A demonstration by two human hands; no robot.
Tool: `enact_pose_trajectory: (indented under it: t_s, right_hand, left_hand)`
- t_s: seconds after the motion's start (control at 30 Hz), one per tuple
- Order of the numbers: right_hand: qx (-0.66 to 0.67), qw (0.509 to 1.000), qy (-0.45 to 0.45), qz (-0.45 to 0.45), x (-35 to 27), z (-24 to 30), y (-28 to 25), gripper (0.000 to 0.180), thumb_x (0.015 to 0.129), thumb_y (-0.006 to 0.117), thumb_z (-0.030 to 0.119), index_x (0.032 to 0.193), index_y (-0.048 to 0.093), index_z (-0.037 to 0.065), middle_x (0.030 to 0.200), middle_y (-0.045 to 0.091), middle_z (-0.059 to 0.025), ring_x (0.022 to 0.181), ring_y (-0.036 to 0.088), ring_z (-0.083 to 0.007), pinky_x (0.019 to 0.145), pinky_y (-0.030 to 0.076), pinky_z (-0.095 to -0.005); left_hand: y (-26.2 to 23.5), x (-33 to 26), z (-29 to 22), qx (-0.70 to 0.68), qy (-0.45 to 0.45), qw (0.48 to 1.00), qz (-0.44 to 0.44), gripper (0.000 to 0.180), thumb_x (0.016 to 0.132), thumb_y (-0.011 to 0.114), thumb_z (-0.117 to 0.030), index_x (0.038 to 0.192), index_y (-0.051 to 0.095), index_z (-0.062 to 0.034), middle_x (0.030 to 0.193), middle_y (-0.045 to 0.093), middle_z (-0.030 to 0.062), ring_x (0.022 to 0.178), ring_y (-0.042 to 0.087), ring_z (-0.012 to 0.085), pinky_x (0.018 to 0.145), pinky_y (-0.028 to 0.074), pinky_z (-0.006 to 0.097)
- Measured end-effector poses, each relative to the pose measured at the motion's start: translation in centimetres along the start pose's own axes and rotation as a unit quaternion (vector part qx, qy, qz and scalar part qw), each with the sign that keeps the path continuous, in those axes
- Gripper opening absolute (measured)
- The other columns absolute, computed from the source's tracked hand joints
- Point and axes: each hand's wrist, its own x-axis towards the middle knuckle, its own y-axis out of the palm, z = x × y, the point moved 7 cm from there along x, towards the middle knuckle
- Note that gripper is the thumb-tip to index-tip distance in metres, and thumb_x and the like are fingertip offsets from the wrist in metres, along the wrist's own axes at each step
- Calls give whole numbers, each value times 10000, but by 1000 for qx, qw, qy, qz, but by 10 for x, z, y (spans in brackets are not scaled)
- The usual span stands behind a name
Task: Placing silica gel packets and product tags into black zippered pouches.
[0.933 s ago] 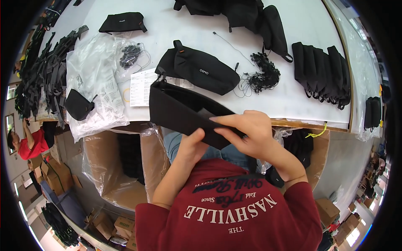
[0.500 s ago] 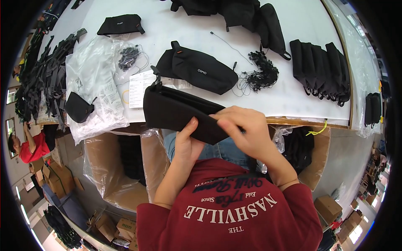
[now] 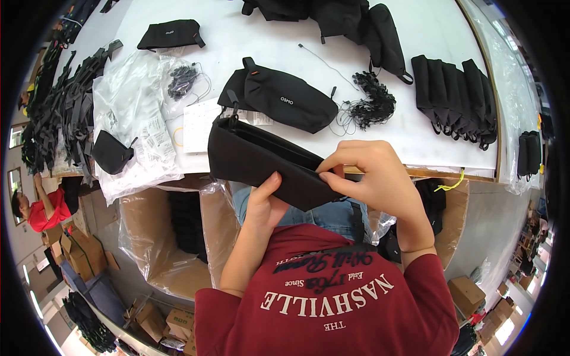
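Observation:
A long black fabric pouch (image 3: 255, 157) is held over the table's near edge, its mouth gaping along the top. My left hand (image 3: 268, 200) grips it from below, thumb pressed on the front side. At the pouch's right end, my right hand (image 3: 377, 178) pinches the rim of the mouth between thumb and fingers. A small loop or tab stands up at the pouch's left end. Just beyond it lie two overlapping black pouches (image 3: 291, 101), the front one with a small orange tag. What is inside the held pouch is too dark to tell.
Tangled black cords (image 3: 374, 104) lie right of centre on the white table (image 3: 380, 145). Folded black pouches (image 3: 454, 95) sit at the right; clear plastic bags (image 3: 133, 113) and black straps (image 3: 83, 89) at the left. Plastic-lined cartons (image 3: 160, 237) stand below the edge. Another person (image 3: 48, 210) is far left.
My right hand has shifted right and its grasp has changed to a pinch on the rim. The pouch has moved slightly right, and its mouth gapes wider.

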Motion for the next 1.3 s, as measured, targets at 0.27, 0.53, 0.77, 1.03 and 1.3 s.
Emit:
enact_pose_trajectory:
  t_s: [0.27,0.53,0.77,1.03,1.3]
  right_hand:
    - [87,995,32,-34,-2,0,4,83,732,667,105,800,653,60,657,632,-59,594,626,-208,545,462,-279]
    - [186,981,53,25,5,-19,27,128,747,702,58,716,583,21,568,425,48,512,358,-32,467,265,-207]
    - [321,939,123,35,0,-30,45,193,761,735,123,757,566,30,556,394,67,502,308,-23,461,243,-205]
    - [179,977,40,-112,-2,-28,27,202,777,726,144,765,568,18,533,455,-15,464,364,-64,437,287,-228]
    - [402,904,51,-134,-1,-42,53,219,902,612,204,788,518,44,598,437,46,512,356,-31,477,278,-206]
  left_hand:
    - [10,-8,-7,49,35,997,-55,442,815,672,-163,1211,509,-52,1154,587,85,1094,554,243,985,415,396]
    - [9,-9,-13,7,60,990,-127,486,774,694,-65,1218,498,-42,1145,576,84,1075,562,240,961,443,386]
    - [5,-3,-19,10,94,994,-58,431,855,632,-247,1199,510,-17,1171,581,128,1075,561,270,975,427,403]
    - [17,7,-16,74,62,991,-89,423,879,631,-278,1202,510,-33,1156,590,89,1053,579,229,946,457,393]
    - [16,8,-5,50,41,994,-92,361,858,654,-230,1156,547,-57,1083,621,71,1006,605,224,914,483,383]
